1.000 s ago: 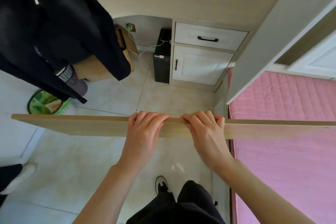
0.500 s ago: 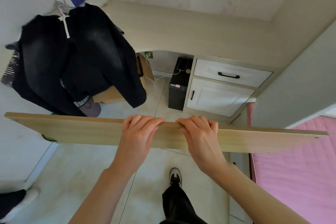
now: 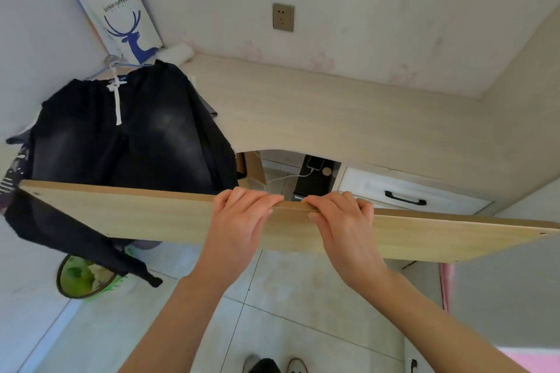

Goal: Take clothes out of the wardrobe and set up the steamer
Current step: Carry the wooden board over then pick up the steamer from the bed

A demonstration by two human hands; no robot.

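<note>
Both hands grip the top edge of a long wooden board [image 3: 136, 215] held level across the view. The left hand [image 3: 239, 221] and right hand [image 3: 345, 224] sit side by side near its middle, fingers curled over the edge, thumbs on the near face. Behind the board's left part, black clothes [image 3: 136, 136] hang on a hanger [image 3: 113, 65] beside the desk [image 3: 333, 118]. A paper bag [image 3: 121, 15] leans in the desk's corner.

Both hands, left hand [image 3: 239, 218] & right hand [image 3: 345, 221], on wooden board [image 3: 136, 215] edge
</note>
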